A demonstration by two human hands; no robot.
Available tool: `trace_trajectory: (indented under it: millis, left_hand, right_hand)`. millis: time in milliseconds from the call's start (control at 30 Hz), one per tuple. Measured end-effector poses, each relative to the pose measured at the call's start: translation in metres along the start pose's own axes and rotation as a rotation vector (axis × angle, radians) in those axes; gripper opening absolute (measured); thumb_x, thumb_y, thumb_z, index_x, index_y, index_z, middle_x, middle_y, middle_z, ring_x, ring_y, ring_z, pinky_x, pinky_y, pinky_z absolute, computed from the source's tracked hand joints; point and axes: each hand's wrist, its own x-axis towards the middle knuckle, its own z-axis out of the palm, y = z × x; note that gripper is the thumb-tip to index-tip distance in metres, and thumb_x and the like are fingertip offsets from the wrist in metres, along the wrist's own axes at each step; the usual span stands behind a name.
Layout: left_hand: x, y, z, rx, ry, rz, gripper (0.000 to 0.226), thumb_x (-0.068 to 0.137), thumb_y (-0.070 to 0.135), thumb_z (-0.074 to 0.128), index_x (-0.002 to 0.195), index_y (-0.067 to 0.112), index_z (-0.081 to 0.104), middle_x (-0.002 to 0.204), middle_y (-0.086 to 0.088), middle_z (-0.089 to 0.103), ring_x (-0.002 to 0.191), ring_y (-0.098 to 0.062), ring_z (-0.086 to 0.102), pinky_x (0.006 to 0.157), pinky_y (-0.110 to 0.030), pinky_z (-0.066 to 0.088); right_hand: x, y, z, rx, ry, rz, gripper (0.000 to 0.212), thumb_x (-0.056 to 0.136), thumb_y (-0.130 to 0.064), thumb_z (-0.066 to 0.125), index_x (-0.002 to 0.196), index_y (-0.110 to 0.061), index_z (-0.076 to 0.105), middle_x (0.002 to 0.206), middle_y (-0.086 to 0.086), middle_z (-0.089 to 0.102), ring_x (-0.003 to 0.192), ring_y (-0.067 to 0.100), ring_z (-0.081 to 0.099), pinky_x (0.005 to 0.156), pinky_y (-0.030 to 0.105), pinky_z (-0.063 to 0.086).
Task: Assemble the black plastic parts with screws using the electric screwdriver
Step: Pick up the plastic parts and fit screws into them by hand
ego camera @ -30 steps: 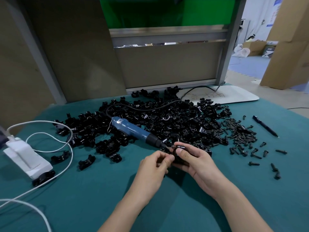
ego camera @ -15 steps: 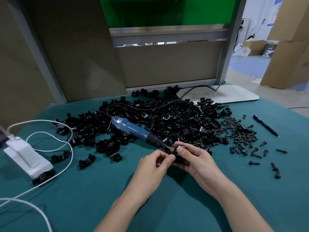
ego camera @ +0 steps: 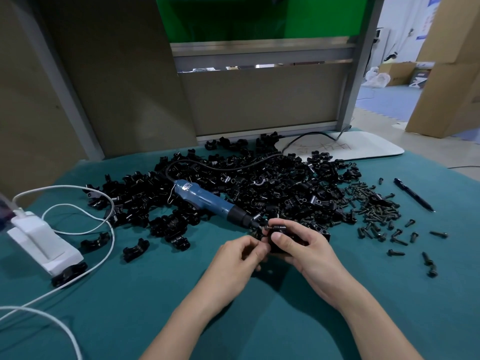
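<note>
My right hand [ego camera: 304, 246] grips a small black plastic part [ego camera: 279, 229] just in front of the big pile of black parts [ego camera: 272, 193]. My left hand [ego camera: 237, 258] pinches the same part from the left, fingertips meeting the right thumb; a screw seems to stick out of the part's top. The blue electric screwdriver [ego camera: 205, 200] lies on the pile, its black tip pointing at my hands, with nobody holding it. Loose black screws [ego camera: 374, 206] lie heaped to the right of the pile.
A white charger block [ego camera: 41, 242] with white cables [ego camera: 85, 229] sits at the left. A black pen [ego camera: 413, 194] lies far right. A few stray black parts [ego camera: 136, 249] rest left of my hands. A white board [ego camera: 345, 149] sits behind the pile on the teal cloth [ego camera: 130, 307].
My hands have stayed in the same spot; the fingers have shifted slightly on the small black part. The screwdriver has not moved.
</note>
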Motion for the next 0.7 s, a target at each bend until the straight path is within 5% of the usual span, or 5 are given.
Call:
trace_trajectory:
  millis: [200,333,500,700]
  left_hand:
    - [-0.0008,-0.0018,-0.0025,0.205,0.042,0.141,0.01,0.098,0.038,0.062,0.095,0.031,0.069,0.083,0.018,0.068,0.081,-0.001,0.062,0.071,-0.02,0.048]
    - [-0.005,0.0006,-0.0034,0.332,0.08,0.345,0.013,0.1,0.033,0.06,0.101,0.023,0.067,0.094,0.017,0.062,0.089,0.0,0.058,0.073,-0.012,0.041]
    - [-0.009,0.0026,-0.0021,0.39,0.146,0.472,0.015,0.1,0.03,0.06,0.105,0.018,0.067,0.096,0.015,0.06,0.088,-0.004,0.058,0.076,-0.02,0.046]
    - [-0.0045,0.0042,0.001,0.217,0.214,0.317,0.011,0.099,0.041,0.059,0.106,0.035,0.066,0.102,0.022,0.064,0.097,0.003,0.06,0.076,-0.008,0.042]
  right_hand:
    - [-0.001,-0.0014,0.0024,-0.029,-0.002,0.004,0.064,0.064,-0.064,0.089,0.118,-0.033,0.075,0.121,0.005,0.075,0.116,0.024,0.071,0.106,0.056,0.052]
    - [0.0002,-0.0005,-0.0007,0.14,-0.013,0.046,0.037,0.081,-0.035,0.084,0.114,-0.02,0.078,0.118,0.016,0.075,0.112,0.031,0.072,0.088,0.038,0.061]
    - [0.0022,-0.0008,-0.0016,0.246,-0.001,0.082,0.032,0.082,-0.022,0.076,0.112,-0.012,0.079,0.118,0.022,0.074,0.107,0.029,0.074,0.083,0.036,0.061]
    - [0.0049,-0.0028,-0.0039,0.343,0.057,0.049,0.026,0.084,-0.017,0.073,0.107,-0.008,0.08,0.117,0.023,0.074,0.104,0.03,0.075,0.08,0.035,0.062]
